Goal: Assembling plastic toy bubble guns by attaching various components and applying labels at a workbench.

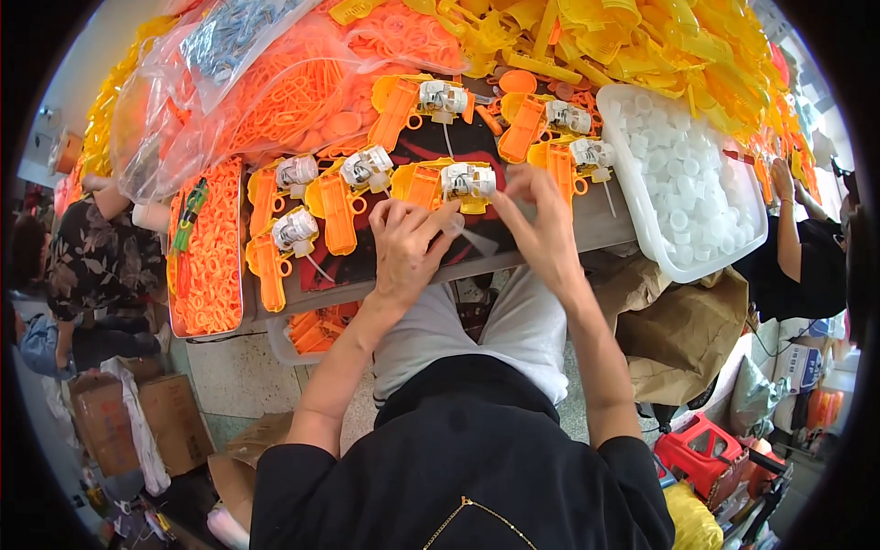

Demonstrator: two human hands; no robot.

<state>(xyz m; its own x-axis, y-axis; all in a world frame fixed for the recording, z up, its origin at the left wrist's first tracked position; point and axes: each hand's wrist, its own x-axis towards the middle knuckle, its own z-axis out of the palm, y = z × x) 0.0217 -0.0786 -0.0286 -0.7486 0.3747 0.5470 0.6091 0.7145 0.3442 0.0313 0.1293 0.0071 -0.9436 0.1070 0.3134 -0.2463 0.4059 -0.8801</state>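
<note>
Crowded table (pixel 596 237)

From my spot: white tub (pixel 653 246) right of the grip, orange-yellow toy gun (pixel 423 185) just beyond it. Right hand (pixel 550 236), thumb and fingers parted; left hand (pixel 405 243) pinches small clear piece (pixel 456 225), blurred.

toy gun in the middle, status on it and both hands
Left hand pinches small clear piece. Right hand beside toy gun. It lies on table. More guns on both sides.
</note>
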